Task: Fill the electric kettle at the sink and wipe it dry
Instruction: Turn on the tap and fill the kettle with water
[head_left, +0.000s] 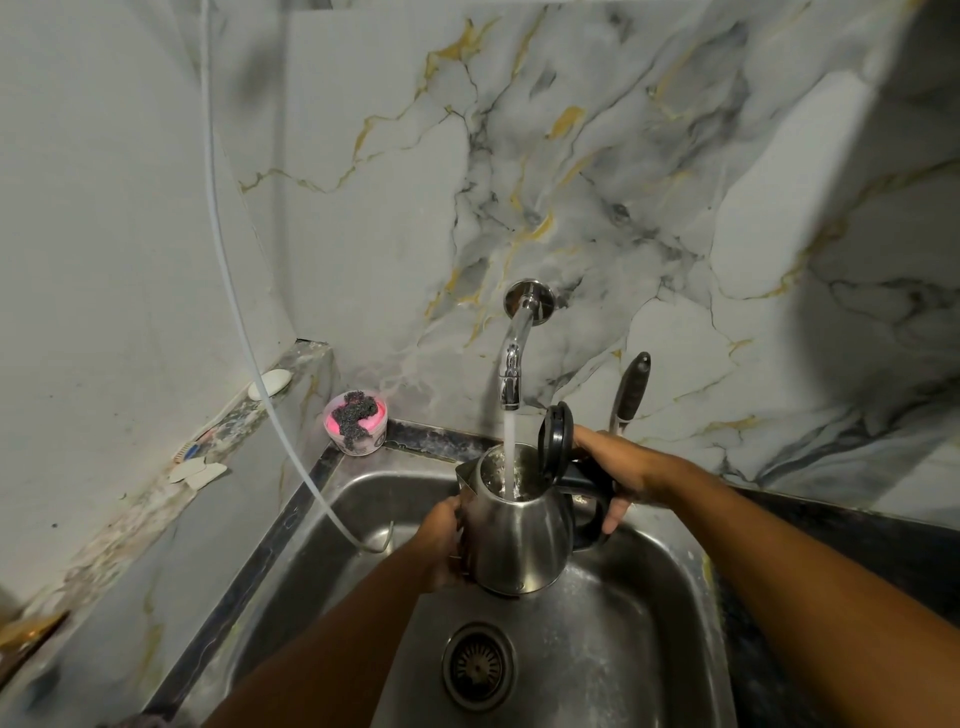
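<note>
a small home kitchen corner, by the look of it: a stainless steel sink (649, 597) with a round drain strainer (479, 666) is set into a dark counter (852, 530), and a chrome tap (514, 358) comes straight out of the marble-patterned wall (597, 156), running water. a pink tub of steel-wool scourer (356, 423) sits in the corner, with a bar of soap (270, 383) on the ledge beside it.
</note>
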